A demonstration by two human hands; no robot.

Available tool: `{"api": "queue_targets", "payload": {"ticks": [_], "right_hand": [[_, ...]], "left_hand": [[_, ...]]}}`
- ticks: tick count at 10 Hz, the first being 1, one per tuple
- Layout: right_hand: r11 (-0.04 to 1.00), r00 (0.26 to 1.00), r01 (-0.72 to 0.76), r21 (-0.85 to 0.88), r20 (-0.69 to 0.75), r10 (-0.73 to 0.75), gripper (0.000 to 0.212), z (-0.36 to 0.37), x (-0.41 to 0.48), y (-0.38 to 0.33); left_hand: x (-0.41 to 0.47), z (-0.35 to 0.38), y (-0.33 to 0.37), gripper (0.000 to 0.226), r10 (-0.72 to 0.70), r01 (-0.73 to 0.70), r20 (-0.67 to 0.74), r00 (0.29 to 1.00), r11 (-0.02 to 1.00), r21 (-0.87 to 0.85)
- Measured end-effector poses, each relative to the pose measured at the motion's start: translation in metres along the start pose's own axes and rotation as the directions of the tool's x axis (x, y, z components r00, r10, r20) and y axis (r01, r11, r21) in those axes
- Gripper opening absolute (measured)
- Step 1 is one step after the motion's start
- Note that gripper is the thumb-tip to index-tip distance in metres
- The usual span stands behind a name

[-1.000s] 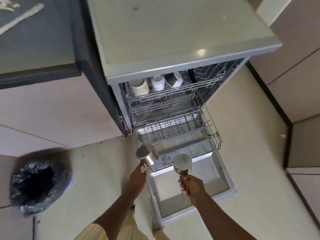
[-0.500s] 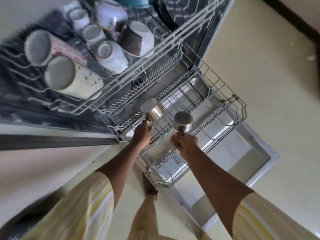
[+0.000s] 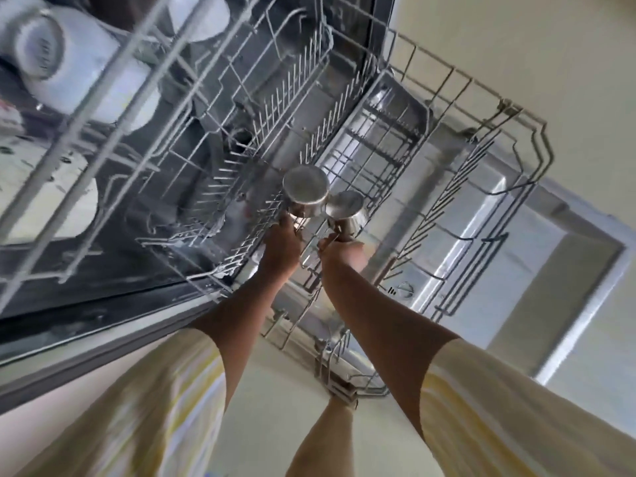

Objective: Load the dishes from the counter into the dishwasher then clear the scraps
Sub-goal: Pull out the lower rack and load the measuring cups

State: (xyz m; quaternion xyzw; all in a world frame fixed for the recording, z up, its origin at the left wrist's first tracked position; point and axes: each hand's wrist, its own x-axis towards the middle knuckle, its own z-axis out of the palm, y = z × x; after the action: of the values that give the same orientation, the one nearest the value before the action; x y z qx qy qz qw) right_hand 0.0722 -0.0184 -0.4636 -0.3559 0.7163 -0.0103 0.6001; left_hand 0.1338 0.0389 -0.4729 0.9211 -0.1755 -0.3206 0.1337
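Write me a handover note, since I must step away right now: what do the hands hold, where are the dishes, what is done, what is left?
The left hand grips a steel cup. The right hand grips a second steel cup.
Both cups hang side by side over the pulled-out lower rack, not yet set down.
Done: the upper rack carries mugs.
Left: seat both cups, then clear the scraps. The counter is out of view.
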Motion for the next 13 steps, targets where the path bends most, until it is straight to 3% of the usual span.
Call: {"api": "queue_targets", "payload": {"ticks": [1,2,3,4,5,6,7,8,9,10,12,13], "right_hand": [[0.985,0.999,0.032,-0.171,-0.006,-0.033,0.010,0.014,0.004,0.007],[0.955,0.991,0.083,-0.284,-0.077,-0.109,0.029,0.011,-0.001,0.002],[0.933,0.987,0.103,-0.344,-0.080,-0.139,0.030,0.009,0.000,0.000],[0.912,0.989,0.058,-0.406,-0.104,-0.110,0.025,0.007,-0.002,-0.004],[0.893,0.985,0.076,-0.444,-0.103,-0.135,0.032,0.002,-0.004,-0.004],[0.858,0.985,0.108,-0.502,-0.064,-0.161,0.038,-0.004,-0.007,0.001],[0.839,0.986,0.096,-0.536,-0.066,-0.156,0.033,-0.009,-0.009,0.000],[0.819,0.985,0.083,-0.568,-0.081,-0.156,0.031,-0.022,-0.013,0.000],[0.817,0.985,0.111,-0.566,-0.047,-0.166,0.033,-0.032,-0.015,0.008],[0.850,0.977,0.015,-0.526,-0.174,-0.124,0.023,-0.038,-0.013,0.009],[0.838,0.975,0.019,-0.546,-0.176,-0.136,0.027,-0.057,-0.014,0.015],[0.848,0.971,0.022,-0.530,-0.190,-0.143,0.030,-0.063,-0.016,0.016]], "left_hand": [[0.008,0.004,0.003,0.041,-0.124,0.125,0.091,0.988,0.992,0.002],[0.009,0.020,-0.001,0.041,-0.026,0.019,0.068,0.997,0.996,0.093],[0.008,0.017,-0.004,0.038,0.018,-0.013,-0.058,0.998,0.997,0.074],[0.004,0.020,-0.007,0.035,0.006,-0.006,-0.004,1.000,0.991,-0.132],[-0.001,0.013,-0.010,0.044,0.008,0.029,0.109,0.994,0.942,-0.335],[0.000,0.021,-0.019,0.055,-0.006,0.033,0.092,0.996,0.957,-0.289],[-0.012,0.017,-0.010,0.051,-0.065,0.090,0.112,0.992,0.968,-0.235],[-0.017,0.024,-0.011,0.042,-0.135,0.147,0.061,0.989,0.937,-0.316],[-0.028,0.032,-0.007,0.044,-0.031,0.037,0.026,0.999,0.966,-0.255],[-0.031,0.036,-0.005,0.040,-0.080,0.105,0.098,0.992,0.950,-0.292],[-0.043,0.054,0.004,0.029,-0.117,0.141,0.081,0.990,0.898,-0.417],[-0.049,0.058,0.007,0.036,-0.076,0.125,0.144,0.987,0.919,-0.373]]}}
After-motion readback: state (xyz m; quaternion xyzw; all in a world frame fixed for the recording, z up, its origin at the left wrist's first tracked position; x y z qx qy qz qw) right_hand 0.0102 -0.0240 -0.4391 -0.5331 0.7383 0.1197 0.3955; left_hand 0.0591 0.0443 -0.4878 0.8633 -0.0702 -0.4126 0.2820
